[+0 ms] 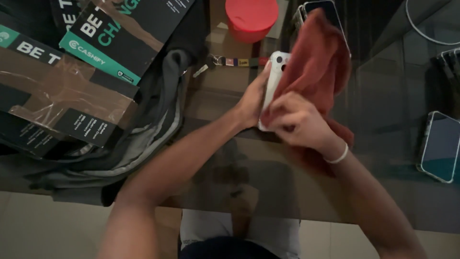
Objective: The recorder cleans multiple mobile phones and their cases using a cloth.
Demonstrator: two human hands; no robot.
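We note our right hand (299,122) closed on a red cloth (316,62), pressing it against a white phone (274,79). Our left hand (251,103) grips the phone's left edge. Phone's long axis runs near to far, camera end away. Beyond: one red cup (251,17). Three other phones: right (438,146), far (318,7), far right (450,60).

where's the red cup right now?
Head view, top centre: the red cup stands at the far edge of the glass table, beyond the white phone and the rust cloth.
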